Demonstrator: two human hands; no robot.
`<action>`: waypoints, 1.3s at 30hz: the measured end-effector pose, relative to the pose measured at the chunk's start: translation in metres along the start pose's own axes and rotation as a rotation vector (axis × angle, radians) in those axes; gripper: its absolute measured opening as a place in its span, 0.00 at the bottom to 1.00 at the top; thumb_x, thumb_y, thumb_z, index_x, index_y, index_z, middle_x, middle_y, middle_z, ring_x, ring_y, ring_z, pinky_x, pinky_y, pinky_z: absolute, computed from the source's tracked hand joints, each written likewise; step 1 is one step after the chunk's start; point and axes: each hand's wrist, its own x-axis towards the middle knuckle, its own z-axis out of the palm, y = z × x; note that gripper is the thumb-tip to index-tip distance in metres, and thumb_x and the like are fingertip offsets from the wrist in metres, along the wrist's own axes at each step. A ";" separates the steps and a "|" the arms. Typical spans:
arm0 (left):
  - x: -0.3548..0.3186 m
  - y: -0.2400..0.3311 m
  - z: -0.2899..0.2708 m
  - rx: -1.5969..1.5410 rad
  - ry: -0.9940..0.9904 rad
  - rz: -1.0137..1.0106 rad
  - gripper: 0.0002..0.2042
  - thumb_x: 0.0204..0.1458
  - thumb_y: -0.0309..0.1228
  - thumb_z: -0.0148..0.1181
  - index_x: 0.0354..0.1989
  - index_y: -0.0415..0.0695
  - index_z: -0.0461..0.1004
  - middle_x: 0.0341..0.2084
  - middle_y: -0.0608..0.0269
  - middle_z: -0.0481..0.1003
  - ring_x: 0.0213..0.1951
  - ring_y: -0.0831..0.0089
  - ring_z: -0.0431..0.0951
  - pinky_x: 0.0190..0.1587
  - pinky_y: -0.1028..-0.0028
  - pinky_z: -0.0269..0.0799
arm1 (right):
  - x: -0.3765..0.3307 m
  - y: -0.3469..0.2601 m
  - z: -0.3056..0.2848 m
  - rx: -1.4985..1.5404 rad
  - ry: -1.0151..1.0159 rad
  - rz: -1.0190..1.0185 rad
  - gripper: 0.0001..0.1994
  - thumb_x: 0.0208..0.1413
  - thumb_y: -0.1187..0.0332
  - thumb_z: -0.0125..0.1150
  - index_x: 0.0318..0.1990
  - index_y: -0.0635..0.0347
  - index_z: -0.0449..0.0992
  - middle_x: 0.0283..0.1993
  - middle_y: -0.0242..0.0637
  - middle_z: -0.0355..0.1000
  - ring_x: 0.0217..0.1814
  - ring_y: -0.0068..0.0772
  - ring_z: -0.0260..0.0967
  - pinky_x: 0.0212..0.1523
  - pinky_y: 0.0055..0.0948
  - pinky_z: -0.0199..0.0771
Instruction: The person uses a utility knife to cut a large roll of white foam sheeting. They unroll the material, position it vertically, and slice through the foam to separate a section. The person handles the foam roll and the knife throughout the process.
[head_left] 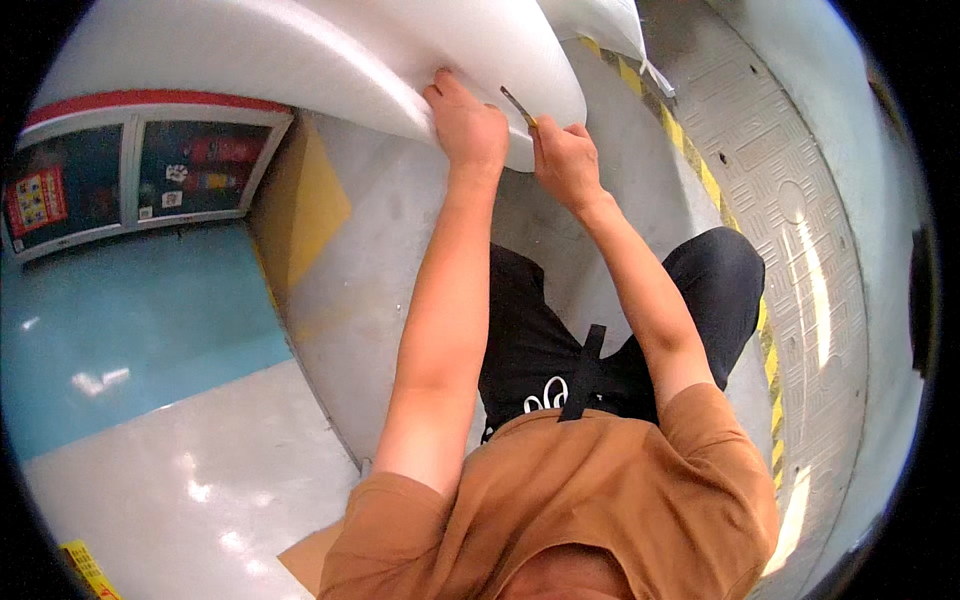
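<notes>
Large white foam sheeting [300,60], in thick smooth folds, fills the top of the head view. My left hand [468,125] is closed on it, fingers pressed into a fold; the fingertips are partly hidden. Just to the right, my right hand [567,165] grips a thin box cutter [518,106]. Its blade points up and to the left, close to the rounded end of the sheeting. Whether the blade touches the foam, I cannot tell.
At left stands a glass-fronted cabinet [130,165] with red fire extinguishers inside. Yellow-black striped tape [690,150] edges a metal floor plate [800,240] on the right. A piece of brown cardboard [308,558] shows beside my left sleeve. My bent knees are below the sheeting.
</notes>
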 end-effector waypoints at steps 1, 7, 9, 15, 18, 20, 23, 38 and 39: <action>-0.002 0.000 0.002 0.006 0.040 0.012 0.23 0.42 0.20 0.59 0.48 0.33 0.60 0.49 0.44 0.61 0.48 0.45 0.70 0.47 0.55 0.72 | 0.000 0.000 0.001 -0.018 -0.020 -0.009 0.05 0.53 0.72 0.57 0.29 0.55 0.67 0.19 0.39 0.66 0.19 0.46 0.62 0.27 0.38 0.65; -0.005 0.000 -0.010 0.060 -0.023 0.033 0.23 0.42 0.18 0.59 0.50 0.36 0.62 0.51 0.48 0.60 0.47 0.47 0.72 0.46 0.56 0.73 | 0.005 -0.010 -0.019 -0.016 -0.100 -0.062 0.03 0.55 0.72 0.56 0.32 0.56 0.67 0.17 0.39 0.66 0.21 0.46 0.65 0.31 0.37 0.65; -0.009 -0.004 -0.007 0.105 -0.035 0.062 0.22 0.43 0.18 0.58 0.49 0.36 0.62 0.50 0.48 0.61 0.46 0.47 0.73 0.46 0.56 0.73 | 0.009 -0.011 -0.023 -0.029 -0.103 -0.066 0.03 0.55 0.72 0.55 0.32 0.56 0.67 0.18 0.39 0.66 0.21 0.45 0.65 0.31 0.36 0.65; -0.009 -0.004 -0.008 0.105 -0.126 0.010 0.18 0.47 0.22 0.57 0.47 0.36 0.64 0.48 0.48 0.64 0.44 0.47 0.75 0.45 0.56 0.74 | 0.019 -0.015 0.000 -0.162 -0.078 -0.173 0.05 0.46 0.75 0.54 0.27 0.55 0.64 0.21 0.37 0.69 0.19 0.43 0.64 0.27 0.34 0.62; -0.006 0.000 -0.002 0.086 -0.118 -0.050 0.17 0.48 0.25 0.58 0.47 0.35 0.65 0.47 0.47 0.66 0.44 0.47 0.75 0.43 0.56 0.75 | 0.026 -0.016 0.015 -0.154 -0.024 -0.162 0.06 0.44 0.75 0.54 0.25 0.55 0.63 0.20 0.35 0.69 0.19 0.42 0.65 0.26 0.33 0.60; -0.006 -0.002 0.000 0.105 -0.112 -0.067 0.15 0.49 0.26 0.57 0.45 0.35 0.66 0.45 0.46 0.66 0.43 0.47 0.76 0.42 0.56 0.75 | 0.029 -0.018 0.019 -0.147 -0.020 -0.176 0.06 0.43 0.75 0.55 0.25 0.55 0.63 0.20 0.35 0.69 0.19 0.42 0.65 0.26 0.32 0.59; -0.008 -0.006 0.003 0.150 -0.110 -0.060 0.12 0.51 0.27 0.55 0.43 0.35 0.67 0.44 0.46 0.67 0.42 0.47 0.76 0.42 0.56 0.75 | 0.036 -0.019 0.022 -0.149 -0.026 -0.168 0.06 0.43 0.74 0.55 0.26 0.55 0.64 0.19 0.36 0.70 0.19 0.43 0.66 0.26 0.32 0.59; -0.017 -0.010 0.006 0.248 -0.160 0.088 0.14 0.50 0.25 0.54 0.45 0.33 0.68 0.49 0.49 0.64 0.37 0.52 0.79 0.39 0.60 0.77 | -0.031 0.036 0.037 -0.454 -0.318 -0.034 0.05 0.43 0.76 0.55 0.28 0.57 0.67 0.20 0.38 0.72 0.21 0.40 0.71 0.30 0.34 0.64; -0.020 -0.013 0.006 0.243 -0.161 0.084 0.16 0.50 0.24 0.54 0.47 0.33 0.66 0.50 0.48 0.64 0.37 0.52 0.79 0.38 0.59 0.77 | -0.043 0.035 0.031 -0.486 -0.355 0.016 0.05 0.43 0.76 0.55 0.29 0.57 0.67 0.19 0.37 0.72 0.21 0.40 0.71 0.30 0.34 0.65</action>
